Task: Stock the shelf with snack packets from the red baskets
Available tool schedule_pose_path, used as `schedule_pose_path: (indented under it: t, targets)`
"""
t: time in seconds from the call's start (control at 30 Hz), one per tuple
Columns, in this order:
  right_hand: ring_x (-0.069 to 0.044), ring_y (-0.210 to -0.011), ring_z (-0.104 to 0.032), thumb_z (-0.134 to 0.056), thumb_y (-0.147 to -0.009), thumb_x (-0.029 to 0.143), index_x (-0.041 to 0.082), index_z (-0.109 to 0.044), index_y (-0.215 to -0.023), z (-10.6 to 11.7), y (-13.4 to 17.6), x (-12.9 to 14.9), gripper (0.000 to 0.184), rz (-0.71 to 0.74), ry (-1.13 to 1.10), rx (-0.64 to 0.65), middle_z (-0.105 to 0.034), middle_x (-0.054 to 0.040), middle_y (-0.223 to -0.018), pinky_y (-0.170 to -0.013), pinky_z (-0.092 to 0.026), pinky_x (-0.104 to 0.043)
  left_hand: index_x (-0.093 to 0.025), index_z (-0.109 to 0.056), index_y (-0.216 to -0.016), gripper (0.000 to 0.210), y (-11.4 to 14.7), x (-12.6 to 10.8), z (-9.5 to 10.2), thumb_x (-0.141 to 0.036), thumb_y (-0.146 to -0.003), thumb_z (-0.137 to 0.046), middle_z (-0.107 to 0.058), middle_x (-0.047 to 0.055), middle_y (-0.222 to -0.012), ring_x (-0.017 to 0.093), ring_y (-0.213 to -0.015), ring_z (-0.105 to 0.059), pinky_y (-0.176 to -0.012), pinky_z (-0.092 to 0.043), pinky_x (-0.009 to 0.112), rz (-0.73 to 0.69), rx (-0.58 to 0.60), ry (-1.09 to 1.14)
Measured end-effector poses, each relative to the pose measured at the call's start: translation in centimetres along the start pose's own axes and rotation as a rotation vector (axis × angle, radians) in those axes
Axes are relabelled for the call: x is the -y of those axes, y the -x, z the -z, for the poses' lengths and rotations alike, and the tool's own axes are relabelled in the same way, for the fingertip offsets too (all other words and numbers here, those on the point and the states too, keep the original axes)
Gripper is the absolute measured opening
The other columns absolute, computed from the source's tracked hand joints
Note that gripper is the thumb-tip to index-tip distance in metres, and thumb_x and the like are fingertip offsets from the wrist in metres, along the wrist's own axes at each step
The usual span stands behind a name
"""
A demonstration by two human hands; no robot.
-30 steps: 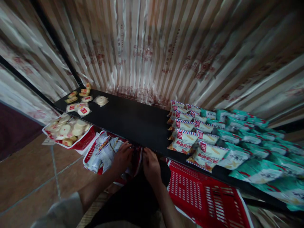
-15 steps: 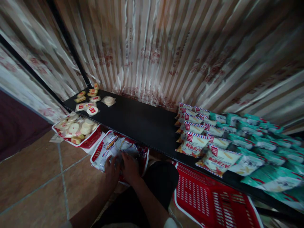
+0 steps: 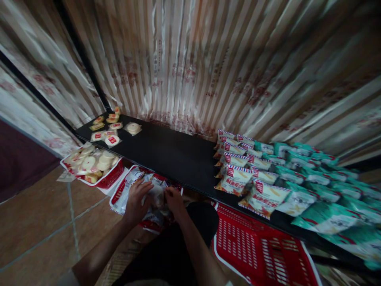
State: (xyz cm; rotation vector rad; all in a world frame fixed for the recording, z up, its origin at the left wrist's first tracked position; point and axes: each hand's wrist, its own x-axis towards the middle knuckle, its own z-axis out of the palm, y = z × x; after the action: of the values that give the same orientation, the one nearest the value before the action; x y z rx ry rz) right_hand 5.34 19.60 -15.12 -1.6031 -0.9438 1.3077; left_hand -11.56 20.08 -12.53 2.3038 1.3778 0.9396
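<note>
My left hand [image 3: 139,199] and my right hand [image 3: 175,201] are over a red basket [image 3: 119,193] with a white rim, filled with silvery white snack bags [image 3: 127,190]. Between them is a pale snack bag [image 3: 157,194], blurred in the dim light. On its left side the fingers and thumb of my left hand rest around it. The fingers of my right hand are curled in at its right edge. Their exact grip is partly hidden.
A black shelf [image 3: 166,149] runs across, with round packaged cakes [image 3: 112,140] at left and rows of white snack bags [image 3: 236,178] and green bags [image 3: 327,216] at right. Another basket [image 3: 111,178] holds packaged cakes. A red basket [image 3: 238,238] stands beside my knee.
My hands, close together before, have moved apart. The left has gone left and up, the right slightly right, and the pale bag now shows between them. The view has shifted slightly.
</note>
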Motion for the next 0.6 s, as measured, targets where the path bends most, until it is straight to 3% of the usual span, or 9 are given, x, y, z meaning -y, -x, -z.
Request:
schedule_pose_path:
  t: [0.1, 0.2, 0.33, 0.43, 0.53, 0.6]
  targets:
    - [-0.012, -0.056, -0.051, -0.051, -0.068, 0.031, 0.018, -0.060, -0.069, 1.7, 0.5, 0.4, 0.015, -0.092, -0.084, 0.041, -0.057, 0.0030, -0.058, -0.054, -0.040, -0.023, -0.024, -0.055, -0.116, 0.044, -1.9, -0.6, 1.1, -0.015, -0.074, -0.048, -0.057, 0.005, -0.121, 0.026, -0.124, -0.039, -0.104, -0.030, 0.053, -0.128, 0.183, -0.038]
    - [-0.008, -0.048, -0.044, -0.052, -0.066, 0.033, 0.017, -0.057, -0.064, 3.8, 1.4, 0.8, 0.017, -0.142, -0.195, 0.073, -0.051, 0.0051, -0.051, -0.046, -0.033, -0.019, -0.024, -0.051, -0.122, 0.045, -3.0, -1.2, 1.3, -0.021, -0.077, -0.051, -0.055, 0.006, -0.124, 0.024, -0.120, -0.045, -0.105, -0.032, 0.047, -0.181, 0.294, -0.021]
    - [-0.003, -0.039, -0.030, -0.063, -0.054, 0.029, 0.017, -0.054, -0.064, 6.6, 2.4, 1.4, 0.018, -0.255, -0.478, 0.131, -0.038, 0.0101, -0.045, -0.039, -0.018, -0.016, -0.024, -0.052, -0.120, 0.042, -4.2, -2.1, 0.3, -0.031, -0.079, -0.056, -0.057, 0.006, -0.121, 0.021, -0.111, -0.052, -0.095, -0.043, 0.037, -0.160, 0.353, 0.091]
    - [-0.001, -0.037, -0.019, -0.068, -0.051, 0.030, 0.017, -0.051, -0.061, 8.4, 3.1, 1.3, 0.024, -0.273, -0.524, 0.130, -0.032, 0.0124, -0.043, -0.039, -0.009, -0.016, -0.024, -0.057, -0.114, 0.039, -5.5, -3.3, -0.1, -0.034, -0.076, -0.061, -0.062, 0.004, -0.112, 0.019, -0.103, -0.057, -0.089, -0.046, 0.033, -0.088, 0.409, 0.155]
    - [-0.001, -0.037, -0.022, -0.072, -0.052, 0.038, 0.017, -0.051, -0.060, 9.9, 3.7, 0.8, 0.030, -0.247, -0.516, 0.077, -0.037, 0.0108, -0.044, -0.039, -0.011, -0.017, -0.023, -0.061, -0.107, 0.033, -7.3, -5.0, 0.2, -0.035, -0.076, -0.061, -0.063, 0.003, -0.105, 0.017, -0.096, -0.059, -0.085, -0.047, 0.029, -0.112, 0.501, 0.177]
    - [-0.004, -0.039, -0.031, -0.068, -0.058, 0.050, 0.018, -0.055, -0.062, 10.8, 4.1, 0.5, 0.035, -0.177, -0.462, -0.059, -0.044, 0.0076, -0.047, -0.039, -0.018, -0.017, -0.023, -0.062, -0.105, 0.028, -8.5, -6.1, 0.5, -0.034, -0.079, -0.058, -0.062, 0.002, -0.102, 0.016, -0.095, -0.058, -0.084, -0.045, 0.027, -0.204, 0.563, 0.166]
